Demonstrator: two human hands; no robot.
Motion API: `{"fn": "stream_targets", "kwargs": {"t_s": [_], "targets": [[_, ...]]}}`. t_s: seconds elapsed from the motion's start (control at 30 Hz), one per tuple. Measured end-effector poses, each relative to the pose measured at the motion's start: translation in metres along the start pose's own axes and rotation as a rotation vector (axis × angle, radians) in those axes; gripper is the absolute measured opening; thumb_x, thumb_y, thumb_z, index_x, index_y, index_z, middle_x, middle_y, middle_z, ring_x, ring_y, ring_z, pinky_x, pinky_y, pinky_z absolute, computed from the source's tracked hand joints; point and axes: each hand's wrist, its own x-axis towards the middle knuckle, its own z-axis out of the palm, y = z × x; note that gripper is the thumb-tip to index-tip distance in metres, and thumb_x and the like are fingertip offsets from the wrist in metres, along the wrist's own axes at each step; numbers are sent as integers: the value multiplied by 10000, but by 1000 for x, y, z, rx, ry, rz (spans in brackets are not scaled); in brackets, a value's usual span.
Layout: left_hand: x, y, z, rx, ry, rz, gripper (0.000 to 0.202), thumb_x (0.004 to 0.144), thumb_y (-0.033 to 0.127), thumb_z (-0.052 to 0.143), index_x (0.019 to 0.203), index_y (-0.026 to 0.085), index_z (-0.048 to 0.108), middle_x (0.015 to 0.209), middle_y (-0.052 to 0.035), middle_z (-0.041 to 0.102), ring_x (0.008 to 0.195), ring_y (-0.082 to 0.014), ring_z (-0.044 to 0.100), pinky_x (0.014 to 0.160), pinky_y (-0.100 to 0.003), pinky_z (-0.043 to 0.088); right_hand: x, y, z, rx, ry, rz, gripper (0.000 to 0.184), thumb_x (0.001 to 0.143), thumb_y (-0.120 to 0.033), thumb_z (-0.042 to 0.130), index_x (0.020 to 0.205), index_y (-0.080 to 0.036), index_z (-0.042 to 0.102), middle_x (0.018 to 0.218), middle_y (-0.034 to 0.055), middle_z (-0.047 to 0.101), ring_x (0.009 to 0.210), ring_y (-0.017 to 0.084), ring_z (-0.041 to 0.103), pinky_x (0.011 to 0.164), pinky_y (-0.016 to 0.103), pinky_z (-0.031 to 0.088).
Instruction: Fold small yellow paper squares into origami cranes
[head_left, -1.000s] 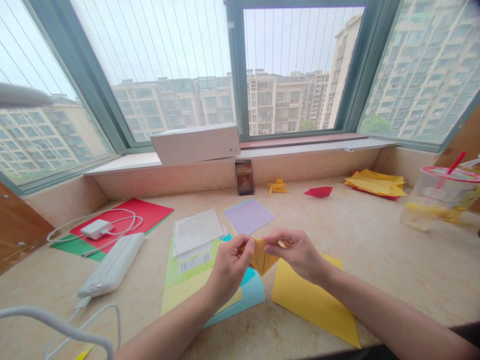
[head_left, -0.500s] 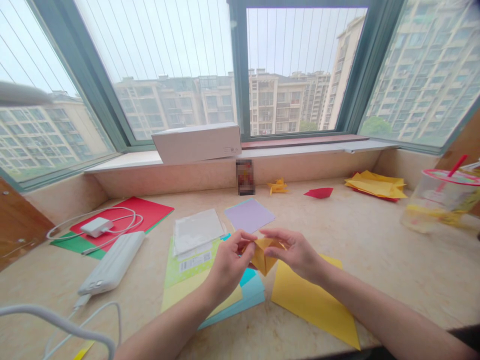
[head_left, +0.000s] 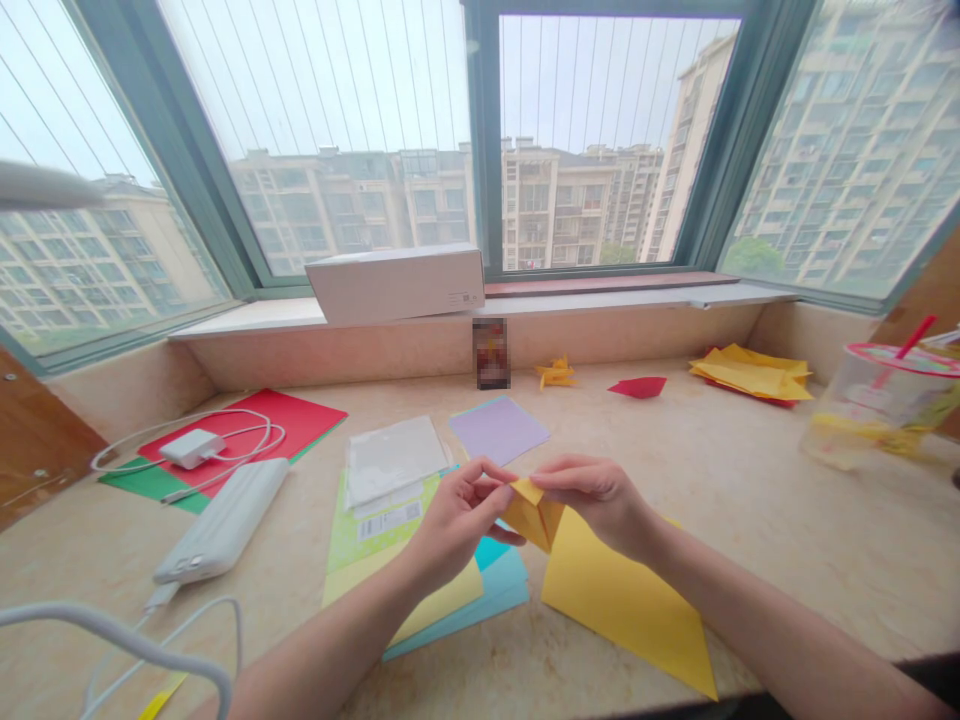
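A small folded piece of yellow origami paper [head_left: 534,520] is held up between both hands, its lower tip pointing down. My left hand [head_left: 469,515] pinches its left side, thumb and fingers closed on the upper edge. From the other side, my right hand [head_left: 592,495] grips the top right edge with fingers pressed together. Below my right hand and forearm lies a flat yellow sheet [head_left: 626,610]. Beneath my left hand are light-blue sheets [head_left: 495,590] and a pale yellow sheet [head_left: 442,605]. The inner folds of the held paper are partly hidden by my fingers.
Ahead lie a purple sheet [head_left: 500,430], a yellow folded figure [head_left: 555,373] and a red folded piece [head_left: 637,387]. Folded yellow papers [head_left: 750,372] and a plastic cup [head_left: 862,410] stand right. Leftward are a power bank [head_left: 225,520], charger [head_left: 193,448] and red sheet [head_left: 262,420].
The folded yellow paper has turned slightly, and a small flap now shows at its top. My right fingers have closed together on its upper right edge.
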Motion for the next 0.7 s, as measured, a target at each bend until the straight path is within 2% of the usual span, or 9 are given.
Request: {"fn": "stream_targets", "kwargs": {"t_s": [0.1,0.2,0.5,0.63,0.7], "targets": [[-1,0,0,-1,-44,-10,398,863,534,649,935,143,628,877,-99,755,779,-233,741,609,-327,629,-2,-1,-1,-24,-11,-8,197,941,-355,629,1079,-334,769,1026,47,774,916,202,719,821,361,588],[-1,1,2,73,-50,-22,483,888,583,584,875,110,679,850,-122,755,747,-225,740,605,-299,624,-3,-2,-1,-28,-34,-10,205,949,-370,616,1075,-328,772,1008,47,772,894,193,717,801,347,586],[2,-3,3,155,26,-19,406,851,518,660,824,114,698,764,-74,720,692,-213,724,561,-309,632,1,-7,1,25,-53,83,250,931,-409,619,1068,-272,777,975,53,748,894,197,708,809,347,576],[2,-6,3,236,82,44,384,871,500,631,802,126,686,729,-50,690,649,-189,708,570,-308,632,4,-11,2,76,-45,209,334,926,-428,613,1211,-278,704,1091,52,748,987,216,702,874,380,564],[2,-8,2,315,98,80,353,879,472,621,787,137,683,698,-38,676,639,-186,706,569,-297,625,5,-11,3,56,0,292,349,920,-434,616,1204,-250,700,1042,52,762,949,216,707,854,372,562]]}}
